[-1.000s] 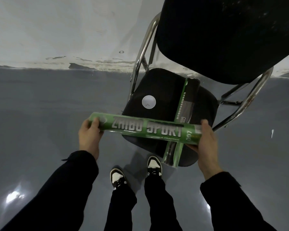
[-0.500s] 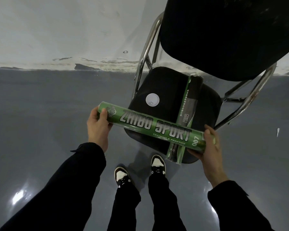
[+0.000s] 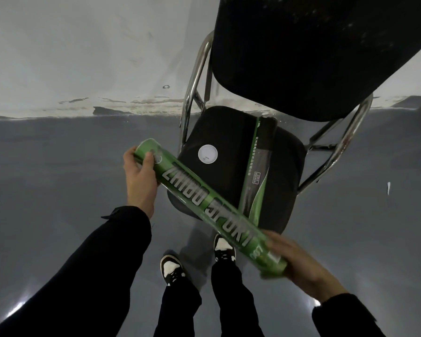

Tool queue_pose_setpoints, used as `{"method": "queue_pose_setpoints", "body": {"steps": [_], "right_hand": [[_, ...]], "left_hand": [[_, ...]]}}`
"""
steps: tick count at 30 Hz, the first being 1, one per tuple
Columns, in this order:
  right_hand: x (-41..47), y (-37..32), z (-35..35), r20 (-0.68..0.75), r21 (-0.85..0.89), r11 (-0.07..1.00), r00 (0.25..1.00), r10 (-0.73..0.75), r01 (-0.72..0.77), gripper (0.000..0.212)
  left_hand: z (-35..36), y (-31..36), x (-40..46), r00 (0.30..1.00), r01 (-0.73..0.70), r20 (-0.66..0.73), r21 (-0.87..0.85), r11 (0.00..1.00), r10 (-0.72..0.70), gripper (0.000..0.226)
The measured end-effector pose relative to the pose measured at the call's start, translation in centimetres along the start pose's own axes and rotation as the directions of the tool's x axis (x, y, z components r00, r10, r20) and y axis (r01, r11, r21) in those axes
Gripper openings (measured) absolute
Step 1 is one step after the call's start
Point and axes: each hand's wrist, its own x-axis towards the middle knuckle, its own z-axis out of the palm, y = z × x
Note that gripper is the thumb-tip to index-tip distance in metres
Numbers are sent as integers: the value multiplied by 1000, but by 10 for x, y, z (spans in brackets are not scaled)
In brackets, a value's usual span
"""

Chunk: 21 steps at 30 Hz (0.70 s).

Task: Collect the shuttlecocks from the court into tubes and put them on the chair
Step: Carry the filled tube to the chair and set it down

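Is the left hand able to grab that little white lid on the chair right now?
Probably not yet. The left hand is wrapped around the end of the green tube, so it is busy. The white lid lies uncovered on the chair seat close by.

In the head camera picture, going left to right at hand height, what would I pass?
Left hand → white lid → dark tube lying on the chair seat → right hand. The green tube spans both hands, so it is left out.
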Motion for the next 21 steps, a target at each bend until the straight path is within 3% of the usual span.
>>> {"method": "queue_pose_setpoints", "body": {"steps": [2, 4, 8, 11, 13, 14, 17, 21], "right_hand": [[-7, 3, 2, 118, -130, 991, 992, 35, -19, 85], [-11, 4, 8, 114, -170, 985, 993, -4, 24, 82], [-6, 13, 25, 28, -35, 993, 994, -109, 110, 79], [11, 23, 46, -91, 2, 989, 985, -146, 147, 85], [27, 22, 64, -165, -35, 985, 971, -172, 169, 74], [35, 21, 74, -194, -50, 983, 963, -185, 179, 65], [57, 20, 100, -246, -59, 982, 950, -190, 181, 51], [83, 19, 113, -210, -43, 989, 967, -144, 138, 57]], "left_hand": [[10, 2, -2, 998, 2, 58, 4, 1000, -3, 34], [20, 4, -4, 993, 47, 111, -36, 998, -42, 52], [38, 1, -17, 957, 160, 258, -89, 983, -132, 80], [45, -12, -41, 894, 216, 384, 78, 973, -230, 85], [44, -24, -56, 834, 247, 452, 210, 946, -318, 101], [43, -32, -60, 805, 240, 485, 262, 935, -342, 102], [36, -52, -57, 792, 108, 531, 363, 926, -301, 63], [31, -63, -37, 781, -19, 576, 406, 914, -240, 73]]}}
